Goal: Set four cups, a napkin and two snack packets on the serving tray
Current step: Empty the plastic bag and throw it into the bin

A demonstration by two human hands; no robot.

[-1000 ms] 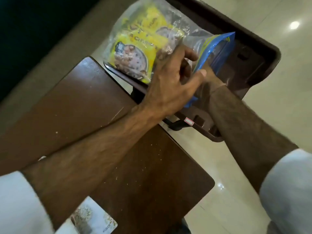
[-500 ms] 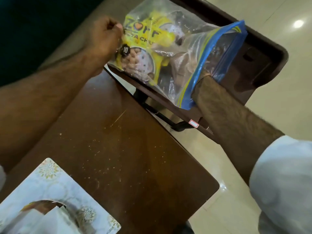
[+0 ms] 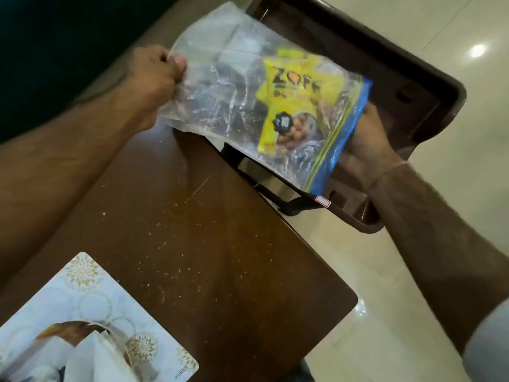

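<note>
My left hand pinches the closed end of the clear bag, my right hand grips its blue mouth, one yellow snack packet still inside between both grips, so nothing visibly sits on the brown tray beyond.

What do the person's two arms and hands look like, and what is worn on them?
Both forearms are bare and hairy, with no gloves and no rings that I can see. The right hand has a thin thread-like band around its wrist, and a pale, light-coloured sleeve begins near the elbow at the picture's lower right edge. The left hand shows no band or watch; its sleeve is out of view.
</note>
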